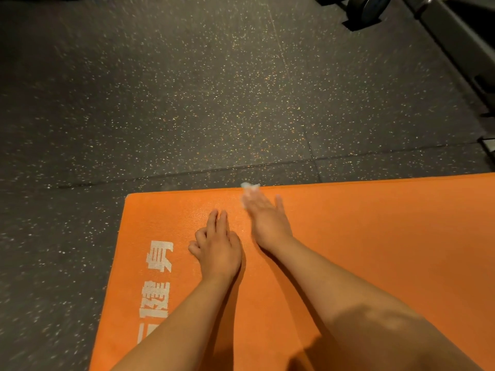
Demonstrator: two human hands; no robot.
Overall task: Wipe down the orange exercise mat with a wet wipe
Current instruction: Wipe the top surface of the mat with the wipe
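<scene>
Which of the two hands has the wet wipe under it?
The right hand, at the far edge of the mat: the white wet wipe shows at its blurred fingertips. The left hand rests on the mat, no wipe visible.

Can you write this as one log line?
step: wiping | right hand: presses wet wipe near far edge of orange mat | left hand: rests on mat

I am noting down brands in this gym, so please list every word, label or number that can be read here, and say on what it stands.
White characters printed on the orange mat: they lie sideways, are blurred and are partly hidden by the left forearm; not readable.
Floor, wipe, gym equipment: no text visible.
</scene>
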